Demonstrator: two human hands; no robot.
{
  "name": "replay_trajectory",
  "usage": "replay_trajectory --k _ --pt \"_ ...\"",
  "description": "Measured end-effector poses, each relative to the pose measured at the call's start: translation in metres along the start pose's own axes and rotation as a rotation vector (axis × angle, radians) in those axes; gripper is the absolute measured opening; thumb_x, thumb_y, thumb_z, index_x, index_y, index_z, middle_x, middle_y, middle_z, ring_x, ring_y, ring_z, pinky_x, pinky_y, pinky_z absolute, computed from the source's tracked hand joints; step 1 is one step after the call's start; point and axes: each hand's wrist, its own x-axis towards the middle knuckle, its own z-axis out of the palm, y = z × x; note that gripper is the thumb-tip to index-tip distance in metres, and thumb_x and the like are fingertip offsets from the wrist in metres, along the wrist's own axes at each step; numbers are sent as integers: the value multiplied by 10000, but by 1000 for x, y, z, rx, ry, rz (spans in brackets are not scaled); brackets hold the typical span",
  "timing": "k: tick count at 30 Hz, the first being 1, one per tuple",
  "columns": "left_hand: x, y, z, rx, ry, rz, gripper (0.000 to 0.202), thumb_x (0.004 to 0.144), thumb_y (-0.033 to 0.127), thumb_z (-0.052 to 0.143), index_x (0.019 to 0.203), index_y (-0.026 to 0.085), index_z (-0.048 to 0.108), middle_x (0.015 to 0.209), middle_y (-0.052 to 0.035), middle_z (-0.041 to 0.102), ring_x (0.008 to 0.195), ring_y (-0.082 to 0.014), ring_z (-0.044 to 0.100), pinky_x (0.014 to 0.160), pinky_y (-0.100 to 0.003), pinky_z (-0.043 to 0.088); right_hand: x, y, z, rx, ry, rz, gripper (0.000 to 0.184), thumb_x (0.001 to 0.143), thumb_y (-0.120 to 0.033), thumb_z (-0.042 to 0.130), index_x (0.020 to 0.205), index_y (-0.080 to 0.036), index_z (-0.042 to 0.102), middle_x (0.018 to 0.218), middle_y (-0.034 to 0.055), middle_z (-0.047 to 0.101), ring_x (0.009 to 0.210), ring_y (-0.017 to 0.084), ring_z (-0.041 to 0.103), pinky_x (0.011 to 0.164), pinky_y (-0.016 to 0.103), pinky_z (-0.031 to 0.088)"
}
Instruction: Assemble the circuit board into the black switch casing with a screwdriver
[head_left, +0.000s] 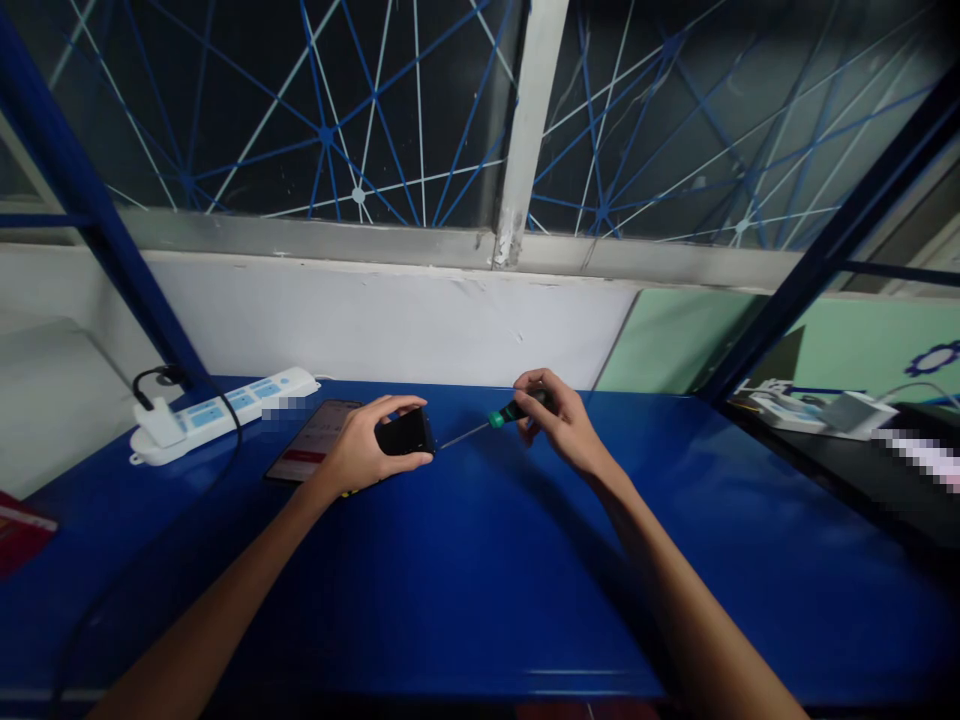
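My left hand grips a small black box-shaped device, thumb below and fingers over the top. In my right hand is a screwdriver with a black and green handle and a thin metal shaft. Its shaft points left, and the tip is at the right side of the black device; whether it touches a screw is too small to tell. Behind my left hand a phone with a lit screen lies on the blue table. Something with yellow marks shows under that hand, mostly hidden.
A white power strip with a plugged-in adapter lies at the back left, its black cable running forward. A red object sits at the left edge. White items rest on a black surface at right. Blue posts flank the table.
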Motion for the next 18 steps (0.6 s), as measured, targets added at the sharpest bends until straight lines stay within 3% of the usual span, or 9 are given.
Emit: replay_trajectory --k 5,8,12,15,18 --pt "1 0 0 -2 -2 3 529 702 401 745 1178 231 590 1109 -74 648 982 -236 604 829 -368 483 -5 -1 2 -270 127 -19 355 841 -505 594 697 -182 563 484 -26 515 389 93 459 417 237 347" --pt "1 1 0 -6 -5 4 527 700 398 743 1177 234 589 1111 -77 645 981 -237 602 833 -378 485 -6 -4 1 -275 75 -24 308 879 -487 536 824 -188 586 588 -14 571 463 110 532 493 251 409" --pt "0 1 1 -20 -23 12 524 698 391 745 1172 228 592 1110 -78 643 989 -236 598 854 -388 486 -5 -8 -1 -78 -47 -25 276 819 -397 622 995 -214 514 799 0 601 505 106 576 525 267 454" --pt "-1 1 1 -17 -28 11 529 695 383 753 1175 229 591 1114 -73 642 995 -233 598 867 -385 484 -5 -7 1 -120 0 -25 300 797 -408 666 968 -210 521 740 -2 608 464 108 578 490 261 440" --pt "0 1 2 -12 -21 14 537 689 381 756 1178 230 593 1120 -72 644 994 -231 600 869 -379 484 -6 -5 4 -260 92 -29 295 799 -464 666 829 -183 582 588 3 598 451 126 583 486 266 427"
